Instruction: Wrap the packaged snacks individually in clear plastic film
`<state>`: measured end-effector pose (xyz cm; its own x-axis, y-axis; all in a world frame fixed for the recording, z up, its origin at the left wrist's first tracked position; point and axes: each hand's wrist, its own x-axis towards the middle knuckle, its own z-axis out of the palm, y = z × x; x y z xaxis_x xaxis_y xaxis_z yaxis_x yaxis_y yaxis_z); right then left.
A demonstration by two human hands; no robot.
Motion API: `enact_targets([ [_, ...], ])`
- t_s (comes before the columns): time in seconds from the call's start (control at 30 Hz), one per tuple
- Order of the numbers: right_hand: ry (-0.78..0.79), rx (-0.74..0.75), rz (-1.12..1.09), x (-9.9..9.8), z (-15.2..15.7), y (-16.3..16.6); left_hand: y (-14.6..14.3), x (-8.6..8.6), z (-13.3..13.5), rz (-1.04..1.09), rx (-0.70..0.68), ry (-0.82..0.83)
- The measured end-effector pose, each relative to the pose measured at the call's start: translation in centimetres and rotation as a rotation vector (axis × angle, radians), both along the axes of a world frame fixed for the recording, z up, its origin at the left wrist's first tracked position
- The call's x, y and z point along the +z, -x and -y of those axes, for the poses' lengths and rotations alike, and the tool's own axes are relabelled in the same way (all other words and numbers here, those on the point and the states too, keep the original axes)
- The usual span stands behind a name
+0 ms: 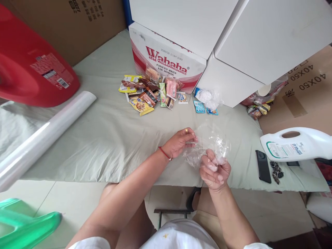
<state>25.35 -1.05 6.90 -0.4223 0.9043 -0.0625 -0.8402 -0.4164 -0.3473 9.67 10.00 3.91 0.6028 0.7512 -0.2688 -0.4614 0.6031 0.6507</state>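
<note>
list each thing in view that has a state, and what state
bag: crumpled, held in both hands
left hand: pinching the bag
right hand: gripping the bag
snacks: wrapped, heaped
roll: lying down
white jug: on its side
phone: lying flat
keys: bunched

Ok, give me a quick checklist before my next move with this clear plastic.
1. Left hand on the clear plastic: ok, fingertips pinch it.
2. Right hand on it: ok, fingers curled around part.
3. Opening spread: cannot tell, the film is crumpled and see-through.
4. Snack packets sorted: not ok, jumbled before the Wahaha box.
5. Phone away from both hands: ok, beside the keys.
</note>
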Motion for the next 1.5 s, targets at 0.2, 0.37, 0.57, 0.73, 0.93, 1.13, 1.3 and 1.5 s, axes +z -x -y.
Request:
enact_targets([
  [0.2, 0.096, -0.185, 0.239, 0.6, -0.9, -4.1, -0.4, -1.2, -0.8, -0.251, 0.369, 0.1],
  [0.37, 0.22, -0.178, 0.561, 1.2, -2.9, -8.3, -0.1, -1.9, -1.1, -0.359, 0.51, -0.034],
  [0.57, 0.335, -0.324, 0.893, 0.4, -7.8, -13.0, 1.2, -2.4, -1.7, -0.455, 0.479, -0.161],
  [0.73, 0.351, -0.358, 0.976, -1.2, -7.4, -11.5, 0.3, -3.2, -2.0, -0.44, 0.437, -0.042],
  [0.93, 0.366, -0.418, 1.049, -3.0, -3.8, -9.0, 0.5, -2.8, -1.9, -0.546, 0.524, -0.155],
  [1.13, 0.4, -0.473, 1.14, -3.0, -3.1, -12.0, 1.6, -1.2, -1.8, -1.118, 0.466, -0.413],
  [1.3, 0.376, -0.358, 1.266, -2.6, -2.7, -14.2, 1.3, -0.7, -1.9, -1.448, 0.135, -0.597],
  [1.5, 0.402, -0.436, 1.276, -3.1, -2.8, -13.6, 1.2, 0.5, -1.9, -0.738, -0.019, -0.126],
])
